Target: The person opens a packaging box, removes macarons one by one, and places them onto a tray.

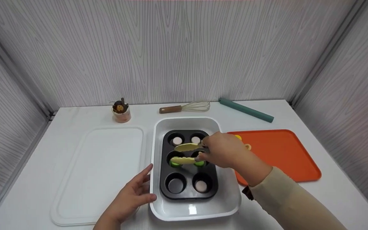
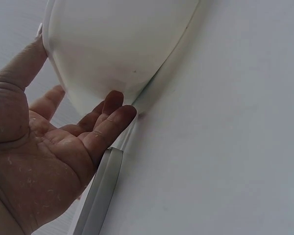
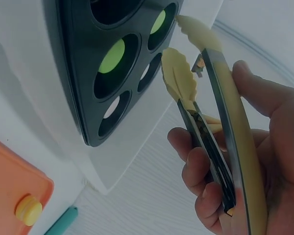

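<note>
Two hands at work: right hand (image 1: 224,150) grips yellow-tipped tongs (image 1: 187,153), fingers curled round both arms w/ thumb on the upper one; tong tips stand apart, nothing between them. Left hand (image 1: 133,195) lies flat & relaxed vs the left rim of the white tray (image 1: 196,212), fingers straight, steadying it, not pinching.

Tongs hover over the middle row of the black muffin pan (image 1: 188,191), which sits inside the white tray. Middle 2 cups hold green pieces (image 3: 111,56); back 2 cups & front right cup hold pale round pieces (image 1: 177,140); front left cup looks empty. Orange tray (image 1: 283,153) just right of the white one, w/ a small yellow piece (image 3: 28,209) on it.

To do this step well, imo:
- come down straight over the cup, tips astride the green piece, not dragging on the cup wall
- squeeze gently; piece looks small & smooth, prob slips if pinched off-centre
- left hand should hold the tray rim firm so pan doesn't skid when tongs touch
- lift vertical till clear of the cup rim before moving sideways

Risk: tips wide vs narrow cup, so may catch on the pan edge. Can't tell if green pieces are soft or hard.

Elsewhere: clear lid (image 1: 97,172) left of tray, whisk (image 1: 185,107), teal rod (image 1: 246,110) & small jar (image 1: 121,111) at the back of the table
</note>
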A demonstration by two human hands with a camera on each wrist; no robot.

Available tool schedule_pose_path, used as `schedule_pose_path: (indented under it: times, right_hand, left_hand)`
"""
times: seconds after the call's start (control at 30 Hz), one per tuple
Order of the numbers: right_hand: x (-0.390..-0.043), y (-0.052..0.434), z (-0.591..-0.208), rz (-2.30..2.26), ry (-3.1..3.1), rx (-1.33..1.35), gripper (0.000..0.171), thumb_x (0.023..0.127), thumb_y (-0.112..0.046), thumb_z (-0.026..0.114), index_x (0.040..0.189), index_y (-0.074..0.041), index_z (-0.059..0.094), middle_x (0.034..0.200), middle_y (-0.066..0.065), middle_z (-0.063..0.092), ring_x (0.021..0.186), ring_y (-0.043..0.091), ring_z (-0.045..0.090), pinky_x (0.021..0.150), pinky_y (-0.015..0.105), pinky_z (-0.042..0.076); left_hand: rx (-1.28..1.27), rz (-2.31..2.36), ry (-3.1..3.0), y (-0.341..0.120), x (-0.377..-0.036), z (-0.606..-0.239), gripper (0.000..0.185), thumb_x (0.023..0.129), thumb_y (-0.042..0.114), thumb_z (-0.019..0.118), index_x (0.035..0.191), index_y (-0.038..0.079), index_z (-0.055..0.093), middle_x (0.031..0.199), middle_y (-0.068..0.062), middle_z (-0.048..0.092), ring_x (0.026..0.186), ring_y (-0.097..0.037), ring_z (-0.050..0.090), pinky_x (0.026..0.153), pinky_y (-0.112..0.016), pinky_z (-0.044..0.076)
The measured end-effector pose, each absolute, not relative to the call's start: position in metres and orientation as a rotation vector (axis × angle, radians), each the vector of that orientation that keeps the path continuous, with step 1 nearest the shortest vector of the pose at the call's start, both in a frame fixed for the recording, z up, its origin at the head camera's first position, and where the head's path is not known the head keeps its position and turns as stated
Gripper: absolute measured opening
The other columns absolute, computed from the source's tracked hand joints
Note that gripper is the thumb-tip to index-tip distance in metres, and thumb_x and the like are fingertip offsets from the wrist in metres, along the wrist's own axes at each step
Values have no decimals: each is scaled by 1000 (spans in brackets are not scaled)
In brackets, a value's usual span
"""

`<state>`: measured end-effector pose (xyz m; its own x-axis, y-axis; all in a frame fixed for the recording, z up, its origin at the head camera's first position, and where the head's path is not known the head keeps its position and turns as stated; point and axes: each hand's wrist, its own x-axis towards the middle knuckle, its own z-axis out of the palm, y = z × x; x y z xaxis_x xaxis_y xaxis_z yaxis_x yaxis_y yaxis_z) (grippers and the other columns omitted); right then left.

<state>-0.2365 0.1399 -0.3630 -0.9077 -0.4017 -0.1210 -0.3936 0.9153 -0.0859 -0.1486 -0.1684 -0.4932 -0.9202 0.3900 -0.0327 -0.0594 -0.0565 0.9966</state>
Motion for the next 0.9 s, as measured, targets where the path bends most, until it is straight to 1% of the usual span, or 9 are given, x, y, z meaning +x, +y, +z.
schedule_pose_path:
  times: [0.13,0.3,0.43,0.57,0.73,0.9]
  right_hand:
    - [-236,137,-368,-53,2916,-625,40,95,-56,76,98,-16,71,78,-3,61,72,18,59,63,39,50]
    - [-237,132,-370,-25,2909,-615,41,95,-56,75,95,-15,70,76,-2,60,71,19,59,60,39,50]
    - [-237,129,-369,-23,2907,-637,39,96,-54,75,87,-17,69,74,-2,60,70,20,59,60,41,50]
    - [-237,126,-367,-60,2883,-616,37,96,-52,76,81,-18,69,70,-3,61,69,20,59,61,40,50]
    - [-238,120,-368,-41,2876,-575,36,95,-52,77,84,-18,73,69,-3,62,68,20,60,61,38,50]
    - [-238,113,-372,42,2886,-542,38,95,-55,75,89,-17,74,74,-1,62,66,21,60,58,37,50]
  left_hand:
    - [363,2056,1891,-168,-149,-493,99,93,3,80,169,5,18,158,-39,34,138,-51,51,100,-37,55]
    - [353,2058,1895,-169,-148,-492,98,93,4,80,169,5,18,157,-39,35,137,-49,53,99,-36,55]
    - [341,2048,1915,-169,-148,-492,98,93,6,81,169,6,19,157,-38,36,135,-48,55,100,-38,55]
    - [332,2031,1946,-169,-148,-493,98,93,8,82,170,8,20,158,-38,36,134,-46,57,101,-39,55]
    - [334,2024,1959,-169,-149,-493,98,93,7,82,169,8,21,157,-38,37,132,-44,58,99,-35,56]
    - [349,2026,1951,-168,-149,-492,98,93,7,82,169,6,20,157,-38,37,132,-44,58,98,-34,55]
